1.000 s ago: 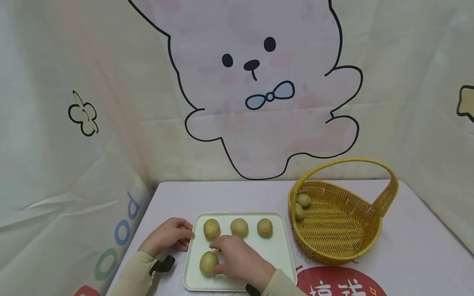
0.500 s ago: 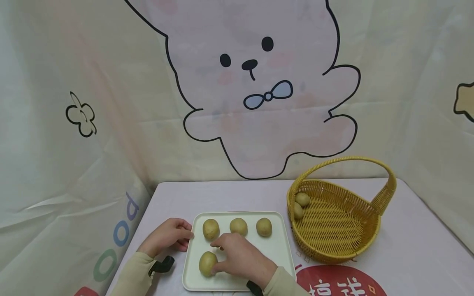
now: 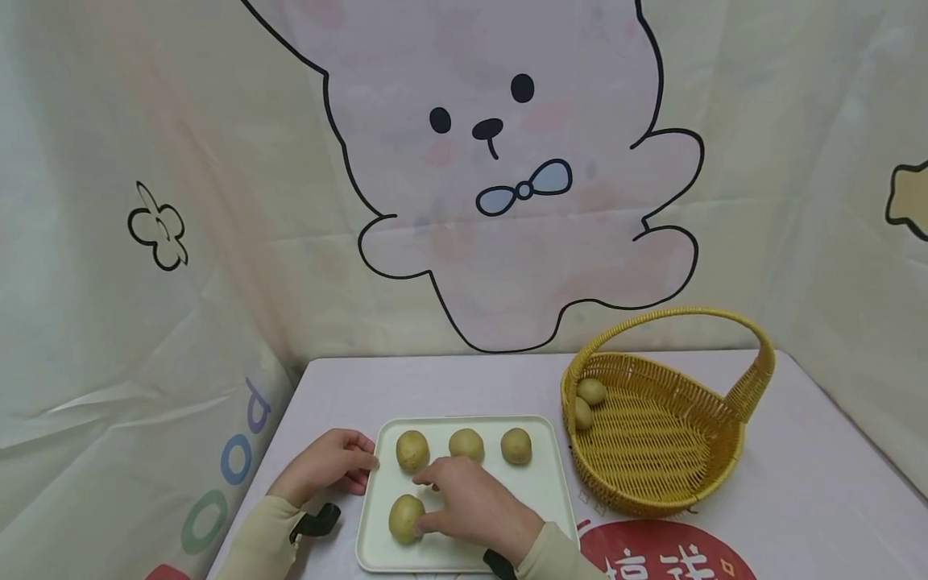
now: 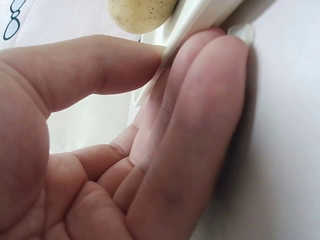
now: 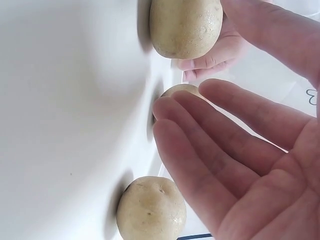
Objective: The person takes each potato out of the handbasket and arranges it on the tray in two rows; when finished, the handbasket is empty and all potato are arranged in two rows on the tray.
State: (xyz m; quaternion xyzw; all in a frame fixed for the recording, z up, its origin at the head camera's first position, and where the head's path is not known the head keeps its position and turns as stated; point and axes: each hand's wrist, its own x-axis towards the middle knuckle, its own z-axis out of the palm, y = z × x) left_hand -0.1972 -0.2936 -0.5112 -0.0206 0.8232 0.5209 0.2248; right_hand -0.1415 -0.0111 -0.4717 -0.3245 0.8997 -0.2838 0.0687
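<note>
A white rectangular tray [image 3: 540, 499] lies on the table with potatoes on it. My left hand [image 3: 326, 469] pinches its left rim between thumb and fingers, seen closely in the left wrist view. At the tray's front left sits one potato [image 3: 406, 519]. My right hand [image 3: 478, 509] hovers over the tray, its thumb at that potato's right side and its fingers extended and apart from it; whether the thumb touches cannot be told. Along the back of the tray are a left potato [image 3: 412, 451], a middle potato [image 3: 466, 444] and a right potato [image 3: 516, 446].
To the right of the tray stands a yellow woven basket [image 3: 660, 459] with a tall arched handle. Two potatoes [image 3: 591, 391] rest against its left wall. A red print [image 3: 667, 552] marks the tablecloth in front. A cartoon curtain [image 3: 507, 266] hangs behind the table.
The whole head view has shifted very slightly. Both hands keep their places at the tray, and the potatoes stay where they were.
</note>
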